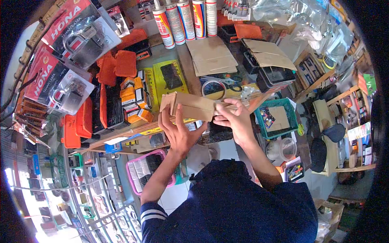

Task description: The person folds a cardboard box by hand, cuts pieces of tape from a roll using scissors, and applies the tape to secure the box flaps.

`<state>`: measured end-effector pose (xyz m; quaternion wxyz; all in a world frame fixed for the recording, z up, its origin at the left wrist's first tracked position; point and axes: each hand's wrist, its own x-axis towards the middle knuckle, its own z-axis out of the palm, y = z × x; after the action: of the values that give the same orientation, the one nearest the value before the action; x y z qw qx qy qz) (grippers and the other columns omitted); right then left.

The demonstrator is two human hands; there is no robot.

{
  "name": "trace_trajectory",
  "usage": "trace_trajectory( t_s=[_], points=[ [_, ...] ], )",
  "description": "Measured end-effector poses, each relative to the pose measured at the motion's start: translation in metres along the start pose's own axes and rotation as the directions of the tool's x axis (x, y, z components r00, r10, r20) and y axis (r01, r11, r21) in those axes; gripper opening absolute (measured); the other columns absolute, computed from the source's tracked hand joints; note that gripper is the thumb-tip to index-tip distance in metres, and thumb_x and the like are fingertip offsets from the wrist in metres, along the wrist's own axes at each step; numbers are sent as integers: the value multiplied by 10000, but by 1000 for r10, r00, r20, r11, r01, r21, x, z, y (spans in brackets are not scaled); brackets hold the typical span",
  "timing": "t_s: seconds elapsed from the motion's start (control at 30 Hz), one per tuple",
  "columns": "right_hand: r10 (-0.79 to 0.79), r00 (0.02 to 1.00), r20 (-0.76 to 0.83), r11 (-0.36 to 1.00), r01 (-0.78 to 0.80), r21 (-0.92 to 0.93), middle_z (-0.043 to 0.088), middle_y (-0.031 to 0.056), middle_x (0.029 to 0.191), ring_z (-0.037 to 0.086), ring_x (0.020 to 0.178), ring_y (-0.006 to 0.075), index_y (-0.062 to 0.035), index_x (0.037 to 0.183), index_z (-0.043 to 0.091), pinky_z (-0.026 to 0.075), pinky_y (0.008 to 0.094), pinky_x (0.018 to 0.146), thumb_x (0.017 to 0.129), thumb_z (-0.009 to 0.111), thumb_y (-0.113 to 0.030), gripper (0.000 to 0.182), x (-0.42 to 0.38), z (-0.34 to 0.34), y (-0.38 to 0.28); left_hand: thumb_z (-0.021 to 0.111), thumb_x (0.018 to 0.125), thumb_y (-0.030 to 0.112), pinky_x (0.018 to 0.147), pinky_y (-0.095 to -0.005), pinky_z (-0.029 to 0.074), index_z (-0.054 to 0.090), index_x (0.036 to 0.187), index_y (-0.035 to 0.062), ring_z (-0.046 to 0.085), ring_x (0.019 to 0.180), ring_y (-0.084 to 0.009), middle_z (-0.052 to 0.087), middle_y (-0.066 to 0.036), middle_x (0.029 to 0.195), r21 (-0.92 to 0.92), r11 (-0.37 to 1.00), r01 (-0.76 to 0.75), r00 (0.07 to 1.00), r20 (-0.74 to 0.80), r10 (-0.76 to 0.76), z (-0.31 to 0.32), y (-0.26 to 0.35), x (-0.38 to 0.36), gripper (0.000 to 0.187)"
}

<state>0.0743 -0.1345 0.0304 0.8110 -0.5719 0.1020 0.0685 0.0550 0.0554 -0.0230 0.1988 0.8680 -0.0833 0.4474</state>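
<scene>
A small brown cardboard box point(196, 107) is held up at the front edge of the wooden workbench. My left hand point(178, 133) supports it from below and at its left end, the fingers curled up along the near side. At the box's right end my right hand point(236, 120) pinches the cardboard with thumb and fingers; a flap there is partly hidden by them. Just behind the box lie a roll of tape point(214, 90) and scissors point(233, 84). Flat brown cardboard sheets point(212, 56) lie farther back.
Sealant tubes point(187, 21) stand at the back. Orange-lidded bins point(125, 63) and small orange boxes point(136, 98) crowd the left, below hanging padlock packs point(77, 36). To the right are a teal basket point(275, 118) and a clear plastic tub point(286, 149). A pink basket point(135, 181) sits below.
</scene>
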Motion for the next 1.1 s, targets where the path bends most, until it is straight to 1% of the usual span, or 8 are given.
trace_trajectory(
  t_s=[0.03,0.2,0.5,0.57,0.8,0.9,1.0,1.1],
  points=[
    [-4,1000,18,998,3,68,712,143,945,726,839,217,13,1265,467,637,399,793,921,742,-140,466,2,-6,2,961,572,405,1027,-591,365,383,1492,105,383,1264,-488,363,-294,1400,-2,1000,-1,1000,-2,1,0,1,1,1128],
    [-48,997,61,996,42,83,717,162,991,724,926,238,8,1285,461,609,431,877,905,739,-97,482,-8,-8,-3,962,574,420,1027,-593,366,377,1495,103,396,1261,-491,372,-296,1398,11,1000,10,1000,-17,-10,1,3,2,1137],
    [-81,993,81,994,75,77,730,166,1055,702,1012,203,-16,1306,451,567,370,898,902,756,-81,510,-3,-2,17,960,576,418,1023,-592,367,382,1494,101,397,1271,-486,369,-297,1395,7,1000,9,1000,-30,-8,1,5,4,1130],
    [-117,992,52,988,111,106,733,211,1071,694,1026,211,18,1300,443,522,334,942,903,742,-33,500,-3,0,21,969,560,460,1065,-626,308,309,1524,106,338,1329,-466,319,-300,1425,20,1000,13,1000,21,-14,1,3,1,1221],
    [-203,979,-14,972,203,114,731,221,1066,709,988,209,17,1250,457,535,330,921,899,725,20,442,-3,5,26,964,561,484,1077,-636,293,305,1527,110,316,1338,-477,298,-314,1431,2,1000,8,1000,25,-8,3,0,0,1227],
    [-263,965,-19,964,264,40,737,219,1049,718,972,214,26,1264,456,547,321,898,896,731,18,459,-3,6,28,963,555,498,1089,-640,285,306,1528,109,306,1342,-483,292,-318,1431,7,1000,29,998,47,-29,2,2,-1,1237],
    [-268,962,-44,961,270,54,747,214,1006,728,929,207,36,1293,455,561,317,869,881,750,17,507,-3,9,28,948,596,440,1020,-592,370,408,1470,78,406,1269,-493,380,-308,1391,20,1000,23,1000,0,-23,0,3,1,1090],
    [-306,950,-61,952,307,9,752,207,970,731,891,193,51,1316,448,570,307,839,856,781,7,570,-4,12,27,967,548,497,1092,-641,286,312,1528,113,303,1343,-487,292,-317,1429,10,999,42,998,53,-42,2,1,-2,1240]
  ],
)
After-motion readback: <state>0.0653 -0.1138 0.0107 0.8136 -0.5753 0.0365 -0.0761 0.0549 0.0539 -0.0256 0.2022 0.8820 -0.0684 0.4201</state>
